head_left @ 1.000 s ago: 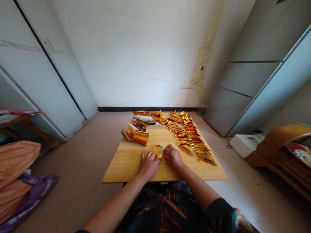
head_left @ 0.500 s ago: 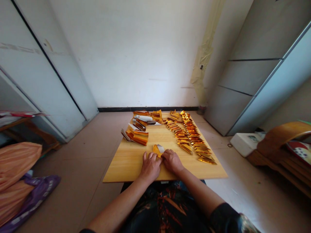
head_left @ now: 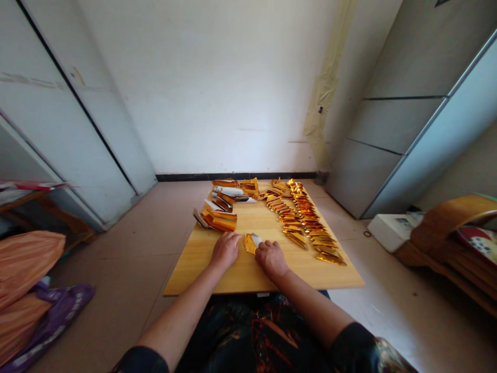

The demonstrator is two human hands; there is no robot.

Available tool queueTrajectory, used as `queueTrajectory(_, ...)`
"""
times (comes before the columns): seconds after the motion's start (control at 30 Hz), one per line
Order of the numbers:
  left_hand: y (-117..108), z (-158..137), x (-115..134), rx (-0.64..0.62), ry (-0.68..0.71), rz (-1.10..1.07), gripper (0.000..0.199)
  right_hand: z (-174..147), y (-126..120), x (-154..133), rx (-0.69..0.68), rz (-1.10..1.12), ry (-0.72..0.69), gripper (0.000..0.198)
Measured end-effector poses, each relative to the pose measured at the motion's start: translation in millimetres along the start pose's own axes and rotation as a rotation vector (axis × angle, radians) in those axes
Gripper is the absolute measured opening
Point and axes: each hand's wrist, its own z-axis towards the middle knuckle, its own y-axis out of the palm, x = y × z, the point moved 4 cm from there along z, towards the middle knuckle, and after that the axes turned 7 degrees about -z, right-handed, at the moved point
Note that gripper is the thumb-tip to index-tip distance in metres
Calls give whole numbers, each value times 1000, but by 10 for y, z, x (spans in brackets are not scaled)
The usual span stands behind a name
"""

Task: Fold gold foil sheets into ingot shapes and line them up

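A partly folded piece of gold foil paper (head_left: 249,243) lies on the wooden board (head_left: 194,267), with a pale, whitish face showing at its upper right. My right hand (head_left: 271,257) has its fingers bent over the paper's right edge and grips it there. Just left of the paper is my left hand (head_left: 225,249), low over the board, fingers stretched towards it. A small gap seems to separate that hand from the paper. Beyond my left hand sit loose, curled gold foil sheets (head_left: 223,220).
Folded gold pieces (head_left: 314,223) stand in overlapping rows along the board's right side. More curled sheets (head_left: 229,191) are at the far left. A wooden chair (head_left: 450,248) and white box (head_left: 392,230) are at right; orange and purple bags (head_left: 31,274) lie left.
My left hand has come off the paper and moved left and slightly away from me. My right hand stays at the paper's right edge, and more of the paper now shows.
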Motion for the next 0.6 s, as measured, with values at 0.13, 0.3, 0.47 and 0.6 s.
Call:
queueTrajectory(0.13,92,107,-51,-64,56,-41,41,-24,-33,-6,-5,-26,-37,21)
queueTrajectory(0.3,174,131,13,-129,191,-91,33,-28,-40,-12,-9,-20,-17,22)
queueTrajectory(0.47,221,221,25,-179,216,-84,22,-2,-24,-4,-13,-18,-5,21)
queueTrajectory(0.6,283,362,39,-225,257,-65,19,-21,-66,-12,-28,-36,-20,21)
